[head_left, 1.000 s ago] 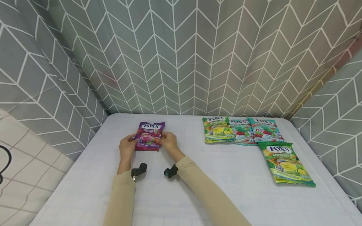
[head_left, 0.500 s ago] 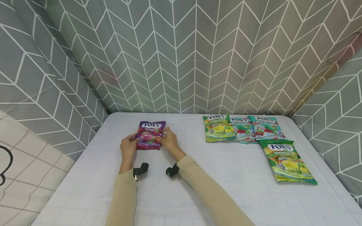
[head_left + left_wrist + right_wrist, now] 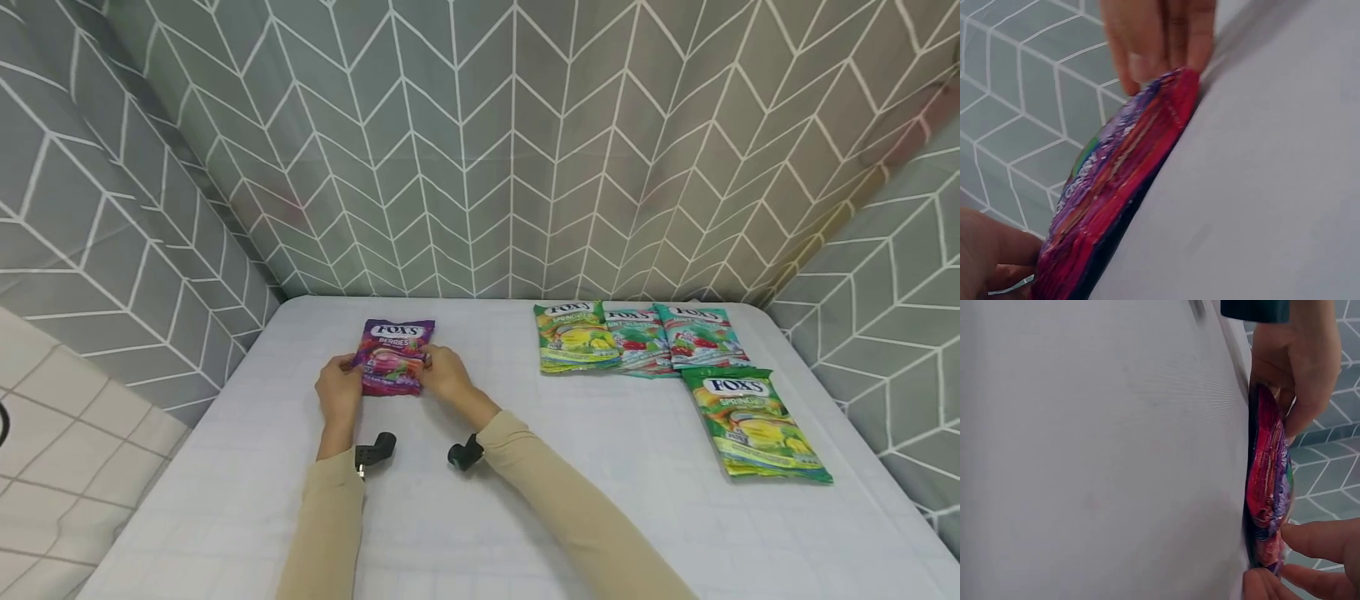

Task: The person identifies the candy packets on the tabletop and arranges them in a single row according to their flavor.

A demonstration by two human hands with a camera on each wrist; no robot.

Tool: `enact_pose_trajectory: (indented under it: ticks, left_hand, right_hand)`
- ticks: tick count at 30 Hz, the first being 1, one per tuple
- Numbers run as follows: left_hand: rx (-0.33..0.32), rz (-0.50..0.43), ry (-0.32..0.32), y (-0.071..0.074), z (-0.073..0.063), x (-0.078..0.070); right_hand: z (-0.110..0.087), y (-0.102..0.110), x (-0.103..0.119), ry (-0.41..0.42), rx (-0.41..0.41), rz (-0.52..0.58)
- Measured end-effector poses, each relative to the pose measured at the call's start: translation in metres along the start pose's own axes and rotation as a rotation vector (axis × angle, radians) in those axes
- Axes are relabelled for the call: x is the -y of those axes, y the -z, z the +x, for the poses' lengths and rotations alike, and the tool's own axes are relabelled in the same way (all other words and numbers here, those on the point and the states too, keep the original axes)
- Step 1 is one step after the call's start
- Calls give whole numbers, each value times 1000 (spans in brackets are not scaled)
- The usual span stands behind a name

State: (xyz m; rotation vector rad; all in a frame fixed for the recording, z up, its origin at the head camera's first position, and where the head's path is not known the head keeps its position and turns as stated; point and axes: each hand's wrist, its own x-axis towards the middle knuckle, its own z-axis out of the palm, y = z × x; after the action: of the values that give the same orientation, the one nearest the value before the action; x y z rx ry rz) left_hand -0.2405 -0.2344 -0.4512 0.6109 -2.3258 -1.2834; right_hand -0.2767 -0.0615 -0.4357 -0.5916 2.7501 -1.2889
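A purple bag of Fox's Berries candy (image 3: 393,358) lies face up on the white-covered table, toward its back left. My left hand (image 3: 340,392) pinches the lower left edge of the bag. At the opposite edge, my right hand (image 3: 448,375) grips the side between thumb and fingers. Seen from the left wrist, the candy bag (image 3: 1116,181) is plump, with its red bottom seam close to the cloth. In the right wrist view, the thumb of my right hand (image 3: 1322,544) presses the bag's upper face while other fingers sit at its edge.
Right of the hands, at the back, lie a yellow-green Springtea candy bag (image 3: 577,337) and two overlapping mint candy bags (image 3: 701,337). Another green Springtea bag (image 3: 756,425) lies nearer the right edge. A patterned grey curtain (image 3: 480,167) hangs behind the table (image 3: 465,533).
The right hand's fingers have shifted slightly along the bag's right edge. The bag and left hand stay in nearly the same place; the head view has moved a little.
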Motion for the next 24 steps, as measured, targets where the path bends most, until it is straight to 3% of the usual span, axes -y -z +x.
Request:
enact_pose_trajectory:
  ticks: [7, 12, 16, 20, 24]
  left_hand:
    - [-15, 75, -29, 0, -3, -3]
    - [-14, 95, -50, 0, -3, -2]
    - [-50, 73, -72, -2, -2, -5]
    - [-82, 56, -112, -8, -1, -17]
    - [-38, -1, -193, -26, -5, -41]
  right_hand:
    - [-12, 19, -5, 21, 53, -88]
    - [-21, 42, -25, 34, 29, -106]
    - [-29, 66, -43, 2, -2, -94]
    - [-36, 96, -61, -37, -47, -71]
    - [-43, 129, -82, -68, -137, -69]
